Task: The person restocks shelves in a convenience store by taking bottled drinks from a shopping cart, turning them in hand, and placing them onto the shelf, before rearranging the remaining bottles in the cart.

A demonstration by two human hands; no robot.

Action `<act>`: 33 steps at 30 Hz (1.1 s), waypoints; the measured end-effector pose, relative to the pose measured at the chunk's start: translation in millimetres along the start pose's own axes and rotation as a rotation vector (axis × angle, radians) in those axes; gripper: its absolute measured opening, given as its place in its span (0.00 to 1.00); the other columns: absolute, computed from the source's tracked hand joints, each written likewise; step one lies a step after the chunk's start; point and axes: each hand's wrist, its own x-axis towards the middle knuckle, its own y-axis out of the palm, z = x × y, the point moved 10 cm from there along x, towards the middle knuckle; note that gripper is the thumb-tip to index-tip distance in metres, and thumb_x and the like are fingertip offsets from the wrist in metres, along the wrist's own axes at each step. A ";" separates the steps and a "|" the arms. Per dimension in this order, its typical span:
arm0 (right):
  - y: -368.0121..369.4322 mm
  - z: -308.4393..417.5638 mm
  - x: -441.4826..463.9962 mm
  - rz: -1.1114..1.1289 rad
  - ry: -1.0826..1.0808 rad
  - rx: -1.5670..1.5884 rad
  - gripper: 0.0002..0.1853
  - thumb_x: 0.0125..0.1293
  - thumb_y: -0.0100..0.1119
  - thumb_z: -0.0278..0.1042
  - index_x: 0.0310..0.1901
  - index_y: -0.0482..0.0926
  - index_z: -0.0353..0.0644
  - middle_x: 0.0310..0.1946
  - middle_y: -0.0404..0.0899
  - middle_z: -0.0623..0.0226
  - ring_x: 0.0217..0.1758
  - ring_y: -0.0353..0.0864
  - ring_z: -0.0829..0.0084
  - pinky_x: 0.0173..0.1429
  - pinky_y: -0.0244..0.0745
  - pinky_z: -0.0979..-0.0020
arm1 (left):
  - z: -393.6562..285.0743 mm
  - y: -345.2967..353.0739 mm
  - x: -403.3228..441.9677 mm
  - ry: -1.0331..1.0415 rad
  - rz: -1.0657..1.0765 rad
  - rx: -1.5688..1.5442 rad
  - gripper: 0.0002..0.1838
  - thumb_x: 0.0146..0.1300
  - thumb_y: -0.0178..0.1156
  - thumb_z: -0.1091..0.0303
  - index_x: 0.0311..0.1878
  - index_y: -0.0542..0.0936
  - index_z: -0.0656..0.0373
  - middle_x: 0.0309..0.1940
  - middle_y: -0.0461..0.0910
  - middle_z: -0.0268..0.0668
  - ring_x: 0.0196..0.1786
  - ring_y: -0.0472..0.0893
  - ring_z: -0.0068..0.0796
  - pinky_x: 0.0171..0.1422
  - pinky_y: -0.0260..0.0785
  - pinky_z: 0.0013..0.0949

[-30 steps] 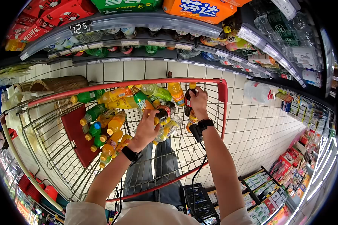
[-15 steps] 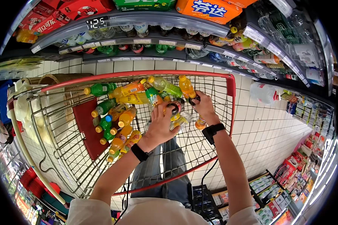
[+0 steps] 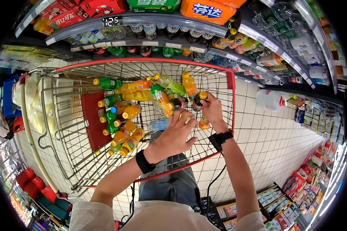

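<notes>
A shopping cart [image 3: 230, 82] with a red rim holds several drink bottles. My left hand [image 3: 175, 134] is over the middle of the cart, fingers spread, with a dark cola bottle [image 3: 178, 103] just beyond its fingertips. In my right hand [image 3: 213, 111] is a dark bottle [image 3: 198, 101] with an orange cap, gripped near its top. An orange bottle [image 3: 189, 84] lies beside it on the left. Left of the cola bottle is a green-labelled bottle [image 3: 160, 99]. A blue-labelled clear bottle [image 3: 159, 124] shows partly behind my left hand. More orange and green bottles [image 3: 132, 111] lie near the red flap.
Beyond the cart, store shelves [image 3: 162, 45] hold drinks and boxed packs. A large clear water jug [image 3: 270, 100] stands on the tiled floor [image 3: 254, 127] to the right. White plastic bags [image 3: 36, 104] hang at the cart's left end. Red baskets [image 3: 30, 181] are at the lower left.
My left hand has let go of the dark cola bottle and drawn toward me, its fingers spreading. My right hand still holds its dark bottle, now tilted across. The view has shifted.
</notes>
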 end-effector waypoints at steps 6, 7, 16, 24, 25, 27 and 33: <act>-41.6 38.2 -27.5 0.001 -0.065 0.198 0.20 0.65 0.59 0.18 0.59 0.76 0.36 0.40 0.85 0.54 0.41 0.87 0.69 0.44 0.80 0.70 | -12.9 -7.8 -10.1 -0.055 -0.104 -0.018 0.19 0.59 0.67 0.70 0.52 0.74 0.62 0.52 0.72 0.46 0.63 0.68 0.51 0.67 0.63 0.47; -48.4 44.0 -33.0 0.012 -0.091 0.279 0.20 0.65 0.58 0.18 0.60 0.76 0.35 0.41 0.85 0.54 0.42 0.87 0.69 0.45 0.80 0.71 | -12.3 -11.5 -12.4 -0.082 -0.129 -0.059 0.19 0.60 0.66 0.70 0.52 0.74 0.62 0.51 0.73 0.46 0.62 0.69 0.51 0.66 0.65 0.46; -170.8 176.2 -126.6 0.141 -0.365 0.358 0.19 0.63 0.66 0.22 0.56 0.79 0.33 0.43 0.85 0.62 0.46 0.85 0.73 0.52 0.79 0.71 | -103.1 -60.0 -22.6 0.033 -0.287 -0.238 0.44 0.59 0.72 0.61 0.74 0.59 0.62 0.66 0.69 0.51 0.69 0.70 0.47 0.72 0.62 0.42; -236.0 225.2 -200.3 0.187 -0.404 0.511 0.15 0.67 0.65 0.27 0.53 0.80 0.32 0.41 0.85 0.67 0.43 0.80 0.82 0.49 0.77 0.75 | -207.6 -74.4 -62.2 0.231 -0.272 -0.445 0.39 0.56 0.75 0.61 0.67 0.69 0.67 0.52 0.82 0.49 0.53 0.84 0.38 0.58 0.75 0.36; -241.4 229.1 -206.9 0.174 -0.421 0.516 0.15 0.67 0.65 0.27 0.53 0.80 0.32 0.41 0.85 0.67 0.43 0.80 0.82 0.49 0.77 0.75 | -219.3 -74.0 -67.9 0.247 -0.271 -0.430 0.39 0.56 0.75 0.61 0.67 0.69 0.67 0.52 0.82 0.49 0.53 0.84 0.38 0.58 0.75 0.36; -248.6 230.4 -215.9 0.175 -0.372 0.682 0.15 0.68 0.65 0.29 0.52 0.80 0.30 0.42 0.84 0.69 0.43 0.79 0.83 0.48 0.77 0.76 | -233.5 -74.0 -77.3 0.216 -0.272 -0.490 0.39 0.56 0.75 0.61 0.66 0.69 0.68 0.50 0.83 0.46 0.49 0.84 0.33 0.54 0.76 0.34; -269.0 243.0 -240.5 0.184 -0.422 0.624 0.18 0.70 0.63 0.34 0.55 0.79 0.30 0.44 0.84 0.69 0.42 0.78 0.82 0.46 0.76 0.75 | -272.3 -82.6 -94.6 0.274 -0.304 -0.476 0.36 0.57 0.75 0.61 0.65 0.71 0.67 0.45 0.83 0.40 0.43 0.82 0.25 0.48 0.76 0.30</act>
